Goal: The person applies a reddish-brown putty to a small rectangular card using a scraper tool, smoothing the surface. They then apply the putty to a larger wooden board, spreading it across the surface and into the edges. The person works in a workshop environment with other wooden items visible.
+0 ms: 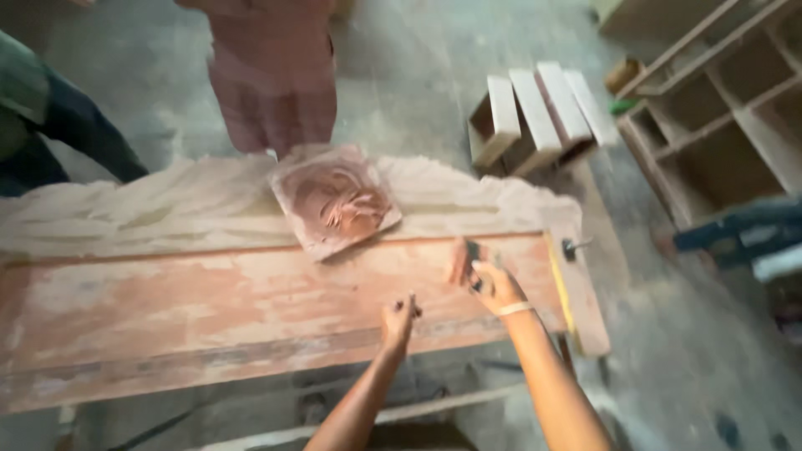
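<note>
Right hand [493, 284] closed on a small scraper [461, 260] pressed to the plank [251, 301] on the bench; left hand [399, 317] curled, contents unclear; plank judged stiff, heavy, best gripped at edges.

At the top of your frame, a person in reddish clothing [271, 75] is standing beyond the bench. At upper right, white-topped wooden boxes [535, 113] are sitting on the concrete floor [418, 75], while an open wooden shelf unit [723, 125] is lying beside them.
</note>
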